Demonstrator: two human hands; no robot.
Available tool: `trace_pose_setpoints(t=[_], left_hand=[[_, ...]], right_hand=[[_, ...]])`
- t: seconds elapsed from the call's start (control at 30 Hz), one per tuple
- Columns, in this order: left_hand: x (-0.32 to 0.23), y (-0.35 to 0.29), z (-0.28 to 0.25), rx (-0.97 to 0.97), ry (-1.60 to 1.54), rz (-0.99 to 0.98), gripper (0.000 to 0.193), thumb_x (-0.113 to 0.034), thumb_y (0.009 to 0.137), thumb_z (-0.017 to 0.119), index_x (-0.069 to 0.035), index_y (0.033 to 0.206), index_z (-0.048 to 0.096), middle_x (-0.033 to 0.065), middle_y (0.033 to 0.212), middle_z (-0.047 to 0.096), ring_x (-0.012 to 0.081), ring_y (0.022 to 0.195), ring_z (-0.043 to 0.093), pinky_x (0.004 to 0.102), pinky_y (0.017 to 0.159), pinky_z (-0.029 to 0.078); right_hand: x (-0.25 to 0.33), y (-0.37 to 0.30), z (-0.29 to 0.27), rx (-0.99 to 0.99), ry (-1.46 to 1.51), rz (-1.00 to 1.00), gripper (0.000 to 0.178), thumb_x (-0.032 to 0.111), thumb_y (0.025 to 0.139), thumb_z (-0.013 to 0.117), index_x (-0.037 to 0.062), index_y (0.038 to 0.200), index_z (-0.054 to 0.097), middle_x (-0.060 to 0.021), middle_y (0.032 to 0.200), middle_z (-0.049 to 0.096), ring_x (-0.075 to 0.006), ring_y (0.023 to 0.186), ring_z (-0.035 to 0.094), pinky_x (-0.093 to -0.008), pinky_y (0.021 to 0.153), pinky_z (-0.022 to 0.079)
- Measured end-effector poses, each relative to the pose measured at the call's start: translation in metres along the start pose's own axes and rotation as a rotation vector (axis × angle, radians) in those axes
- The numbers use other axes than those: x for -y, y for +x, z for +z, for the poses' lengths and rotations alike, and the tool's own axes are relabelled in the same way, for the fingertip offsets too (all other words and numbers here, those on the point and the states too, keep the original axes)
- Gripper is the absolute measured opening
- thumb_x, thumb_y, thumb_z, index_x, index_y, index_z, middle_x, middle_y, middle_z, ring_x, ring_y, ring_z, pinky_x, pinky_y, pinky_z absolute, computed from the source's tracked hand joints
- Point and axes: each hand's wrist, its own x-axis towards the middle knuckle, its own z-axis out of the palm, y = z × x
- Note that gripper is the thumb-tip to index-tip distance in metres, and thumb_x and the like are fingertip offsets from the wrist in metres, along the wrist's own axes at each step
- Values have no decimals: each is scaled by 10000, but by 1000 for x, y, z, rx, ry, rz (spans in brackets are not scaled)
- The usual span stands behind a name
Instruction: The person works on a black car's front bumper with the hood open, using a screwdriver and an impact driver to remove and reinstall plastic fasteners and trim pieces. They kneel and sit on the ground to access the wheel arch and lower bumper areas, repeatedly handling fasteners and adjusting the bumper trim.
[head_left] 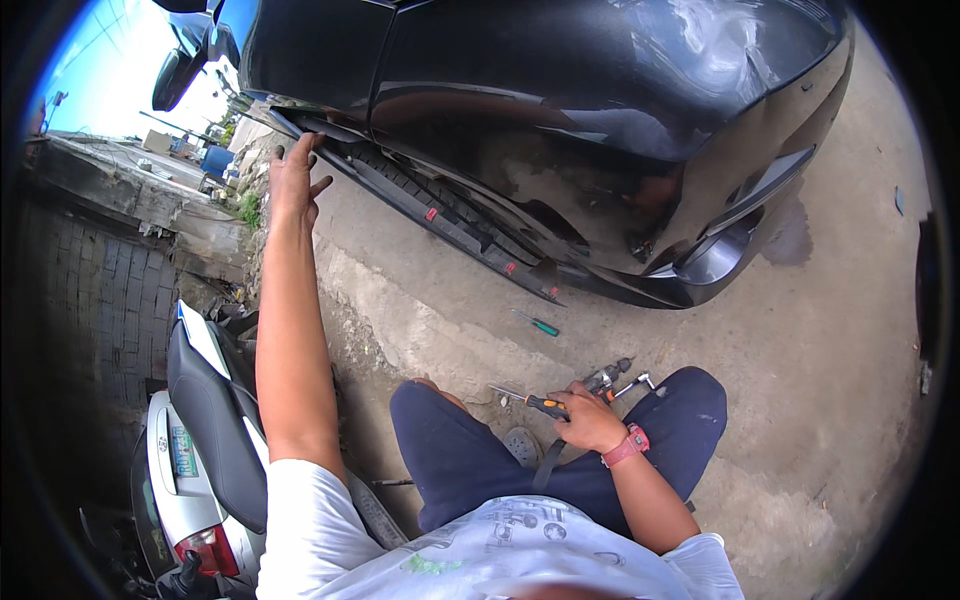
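Observation:
Stretched far forward, my left hand [293, 182] has its fingers apart, the fingertips against or right beside the far end of a long black side skirt [400, 190]. That trim hangs partly off the lower side of a black car [520, 130] and carries several red clips along its edge. Over my lap, my right hand [592, 421] is closed on a screwdriver [545, 406] with an orange and black handle, its shaft pointing left. Just beyond that hand lie a power drill [605, 377] and a ratchet wrench [633, 384], both partly hidden by it.
A green-handled screwdriver [543, 326] lies on the concrete ground below the side skirt. To the left stands a white and black motorcycle [205, 440], close to my left arm. Behind it runs a grey block wall [100, 270]. The car's bumper [720, 255] juts out at the right.

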Motion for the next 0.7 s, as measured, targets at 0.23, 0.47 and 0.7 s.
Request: trace_pose_setpoints(t=[0.23, 0.47, 0.7], left_hand=[[8, 14, -43, 217, -283, -14, 289, -84, 1030, 633, 55, 1282, 613, 126, 1187, 732, 192, 1044, 738, 313, 898, 628], [4, 8, -40, 244, -319, -19, 289, -36, 1003, 664, 21, 1279, 605, 95, 1156, 746, 148, 986, 750, 263, 848, 630], [4, 2, -43, 288, -315, 3, 452, -29, 967, 700, 52, 1394, 579, 93, 1198, 721, 171, 1000, 746, 268, 889, 624]], right_hand=[[1, 8, -7, -2, 204, -62, 448, 198, 942, 568, 54, 1358, 652, -238, 1343, 630, -445, 1222, 642, -499, 1058, 514], [7, 20, -14, 103, 406, -72, 427, 151, 940, 589, 44, 1349, 653, -215, 1276, 712, -393, 1232, 658, -460, 1060, 506], [57, 0, -72, 71, 594, -45, 374, 245, 1004, 757, 32, 1301, 681, -85, 1216, 741, -174, 1119, 673, -349, 1000, 519]])
